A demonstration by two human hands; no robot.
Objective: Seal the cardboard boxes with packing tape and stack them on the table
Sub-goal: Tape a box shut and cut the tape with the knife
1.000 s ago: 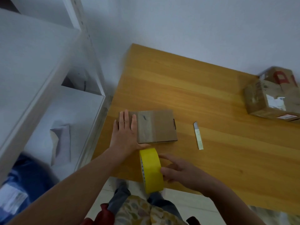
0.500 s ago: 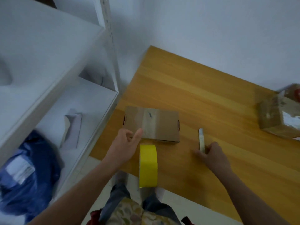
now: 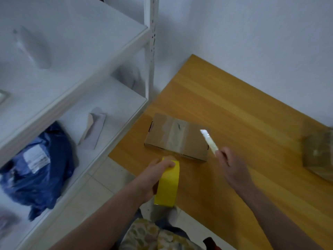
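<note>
A flat cardboard box [image 3: 177, 137] lies near the left end of the wooden table [image 3: 243, 123], with a strip of clear tape across its top. My left hand [image 3: 156, 173] grips the yellow tape roll [image 3: 168, 184] at the table's front edge, just in front of the box. A clear tape strip seems to run from the roll to the box. My right hand [image 3: 229, 164] holds a white utility knife [image 3: 209, 141] raised over the box's right end, blade end pointing away from me.
A second cardboard box [image 3: 319, 152] sits blurred at the table's right edge. White metal shelving [image 3: 111, 56] stands to the left, holding a blue plastic bag [image 3: 39, 168] and a grey packet [image 3: 92, 130]. Tiled floor lies below the table edge.
My right hand has picked the knife up off the table and lifted it over the box. My left hand has moved from the box's front edge onto the tape roll.
</note>
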